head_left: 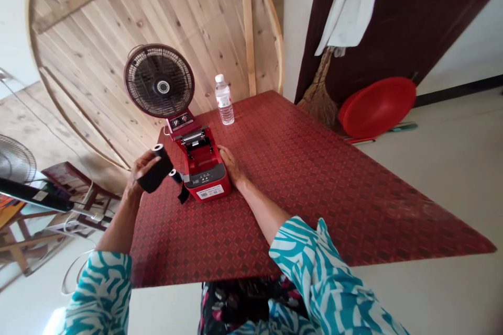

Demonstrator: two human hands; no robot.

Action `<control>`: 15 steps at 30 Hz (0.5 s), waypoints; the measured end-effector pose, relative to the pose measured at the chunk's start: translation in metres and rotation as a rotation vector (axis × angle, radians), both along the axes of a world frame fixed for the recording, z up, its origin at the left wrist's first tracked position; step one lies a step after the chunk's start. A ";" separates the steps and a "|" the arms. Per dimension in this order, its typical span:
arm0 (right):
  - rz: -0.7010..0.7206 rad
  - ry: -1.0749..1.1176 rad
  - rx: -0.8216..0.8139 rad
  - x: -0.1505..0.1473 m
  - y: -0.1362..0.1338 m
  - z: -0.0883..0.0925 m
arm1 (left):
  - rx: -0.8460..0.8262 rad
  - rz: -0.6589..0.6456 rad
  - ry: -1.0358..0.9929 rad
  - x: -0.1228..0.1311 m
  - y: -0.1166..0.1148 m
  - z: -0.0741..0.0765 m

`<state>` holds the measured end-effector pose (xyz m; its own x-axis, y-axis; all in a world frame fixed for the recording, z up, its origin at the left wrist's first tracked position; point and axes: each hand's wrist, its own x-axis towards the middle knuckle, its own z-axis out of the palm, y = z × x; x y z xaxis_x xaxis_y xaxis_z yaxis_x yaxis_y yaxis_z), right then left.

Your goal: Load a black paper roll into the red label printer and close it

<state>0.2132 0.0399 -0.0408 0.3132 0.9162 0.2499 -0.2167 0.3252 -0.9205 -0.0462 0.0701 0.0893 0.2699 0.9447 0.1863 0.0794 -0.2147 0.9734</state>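
Observation:
A red printer (pixel 204 167) sits on the red patterned table (pixel 314 183) with its lid up and its inside showing. My left hand (pixel 142 167) is wrapped round a black roll (pixel 157 168) just left of the printer, above the table's left edge. A smaller black roll (pixel 175 175) and a dark strip hang between that roll and the printer. My right hand (pixel 231 165) rests against the printer's right side, fingers curled along it.
A small red table fan (pixel 159 81) stands right behind the printer. A water bottle (pixel 224 100) is at the table's far edge. A round wooden tabletop leans on the wall. A red basin (pixel 377 106) and a broom lie on the floor at right.

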 end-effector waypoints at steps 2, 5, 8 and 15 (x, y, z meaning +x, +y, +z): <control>-0.012 -0.006 -0.008 -0.001 0.002 -0.001 | 0.059 -0.097 0.152 0.016 -0.013 0.006; -0.013 -0.014 -0.003 -0.001 0.004 -0.001 | 0.253 -0.184 0.463 0.044 -0.019 0.007; 0.002 0.000 0.011 -0.001 0.006 -0.001 | 0.398 -0.208 0.704 0.068 -0.013 0.006; 0.000 0.018 0.014 -0.001 0.005 0.000 | 0.490 -0.319 1.112 0.094 0.006 0.008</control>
<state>0.2117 0.0450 -0.0404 0.3178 0.9127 0.2570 -0.2333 0.3380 -0.9118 0.0481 0.0763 0.0970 0.7094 0.7044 0.0243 0.6825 -0.6951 0.2258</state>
